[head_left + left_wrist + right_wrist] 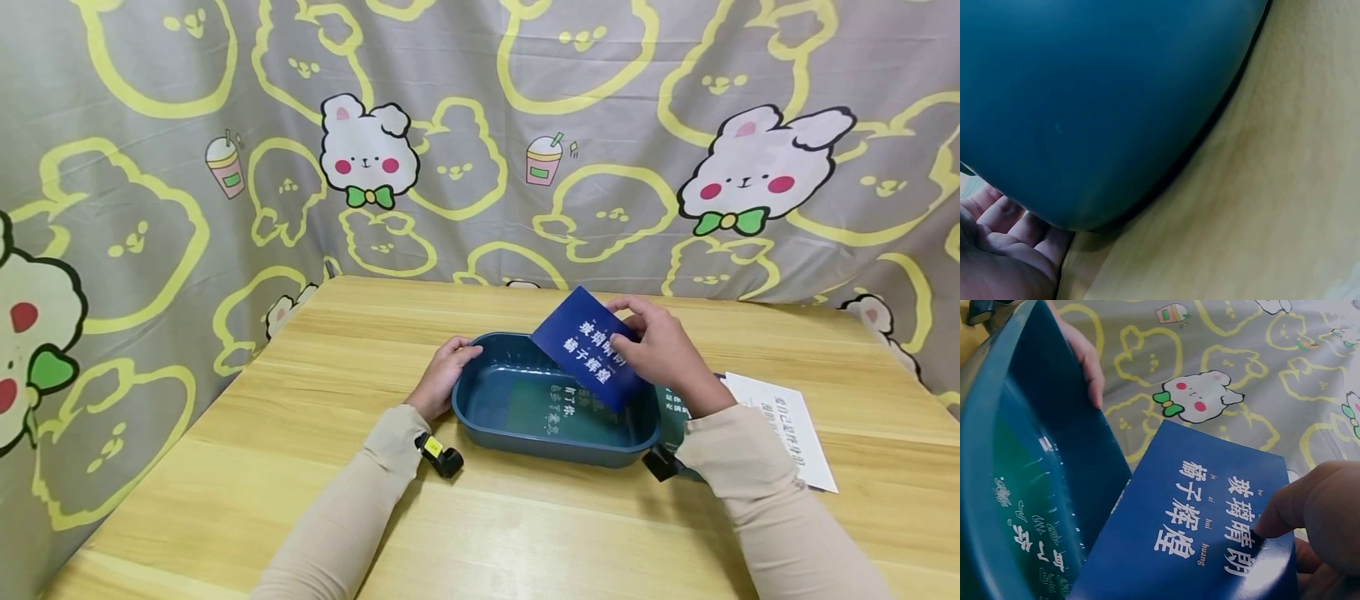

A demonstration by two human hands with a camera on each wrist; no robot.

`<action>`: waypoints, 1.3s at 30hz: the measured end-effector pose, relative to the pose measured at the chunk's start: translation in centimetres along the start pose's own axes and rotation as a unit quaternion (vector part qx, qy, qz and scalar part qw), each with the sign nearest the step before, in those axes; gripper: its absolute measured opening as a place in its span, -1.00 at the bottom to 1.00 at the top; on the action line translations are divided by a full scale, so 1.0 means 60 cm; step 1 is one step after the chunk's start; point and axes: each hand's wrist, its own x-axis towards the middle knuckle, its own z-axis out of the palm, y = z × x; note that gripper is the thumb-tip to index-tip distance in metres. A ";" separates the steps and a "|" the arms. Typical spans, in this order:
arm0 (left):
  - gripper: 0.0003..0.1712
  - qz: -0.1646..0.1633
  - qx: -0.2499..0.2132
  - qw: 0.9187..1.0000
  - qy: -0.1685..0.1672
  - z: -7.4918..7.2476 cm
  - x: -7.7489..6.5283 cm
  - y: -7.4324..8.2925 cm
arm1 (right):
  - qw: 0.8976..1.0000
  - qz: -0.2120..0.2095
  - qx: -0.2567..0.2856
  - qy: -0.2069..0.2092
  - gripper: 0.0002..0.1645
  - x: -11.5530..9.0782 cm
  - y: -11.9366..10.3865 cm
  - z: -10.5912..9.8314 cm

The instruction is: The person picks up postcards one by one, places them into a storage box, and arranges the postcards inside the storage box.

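A dark teal oval plastic basin point(555, 448) stands on the table. My left hand point(441, 379) holds its left end, with the thumb at the rim and the fingers against the outer wall. My right hand point(663, 354) pinches a dark blue card point(573, 337) by its right edge, thumb on the printed face. The card, with white Chinese characters, is tilted over the right part of the basin, and its lower corner dips inside the rim. A green card point(531, 408) with white writing lies on the basin floor, partly hidden behind the blue card in the right wrist view.
Right of the basin lie a white card point(798, 429) with grey characters and a green card point(672, 417), partly covered by my right wrist and the basin. The wooden table point(300, 400) backs onto a grey curtain point(465, 75) with cartoon rabbits.
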 end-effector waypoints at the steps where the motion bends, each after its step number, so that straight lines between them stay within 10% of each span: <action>1: -0.88 0.000 -0.001 1.000 0.001 0.000 0.000 0.000 | 1.000 -0.003 -0.004 -0.002 -0.58 0.000 0.001 0.002; 39: -0.81 -0.004 0.007 1.000 -0.005 -0.002 0.000 0.000 | 0.986 -0.110 -0.083 -0.097 -0.58 0.006 0.027 0.061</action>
